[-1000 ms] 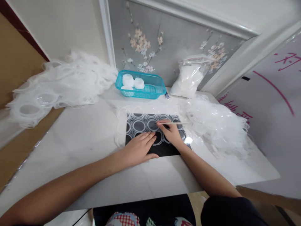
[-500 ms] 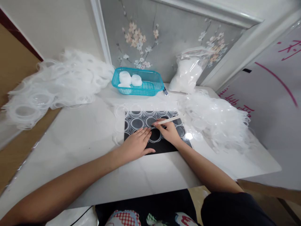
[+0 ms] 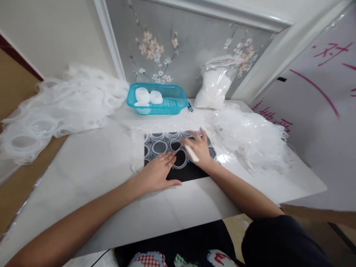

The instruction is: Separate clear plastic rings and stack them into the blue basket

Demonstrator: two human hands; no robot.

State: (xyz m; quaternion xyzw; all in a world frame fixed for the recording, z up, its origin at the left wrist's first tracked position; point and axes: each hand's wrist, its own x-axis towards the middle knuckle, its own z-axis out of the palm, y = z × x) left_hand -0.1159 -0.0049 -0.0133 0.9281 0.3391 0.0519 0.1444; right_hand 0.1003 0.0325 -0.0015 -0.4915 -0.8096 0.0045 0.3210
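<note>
On the table lies a black mat (image 3: pixel 191 173), covered over most of its surface by a clear sheet (image 3: pixel 159 147) with rows of whitish rings. My left hand (image 3: pixel 159 171) rests flat on the sheet's lower left part, its fingers stretched and thumb apart, holding nothing. A white stick-like tool (image 3: pixel 191 153) is tucked in my right hand (image 3: pixel 200 148), its tip not clear. The fingers of that hand are partly raised over the sheet and blurred by motion. Near my right fingertips one ring looks bent, and the black mat shows through it.
Behind the mat stands a blue plastic basket (image 3: pixel 178 108) with white round stacks (image 3: pixel 142 95). A filled clear bag (image 3: pixel 213 87) leans by the wall. Heaps of ringed plastic scraps lie on the left (image 3: pixel 69 104) and right (image 3: pixel 250 137). A whiteboard (image 3: pixel 314 148) borders the right side.
The tool has turned in my right hand, from pointing up and right to lying back against the palm. My right fingers have lifted and spread. My left hand stays on the sheet.
</note>
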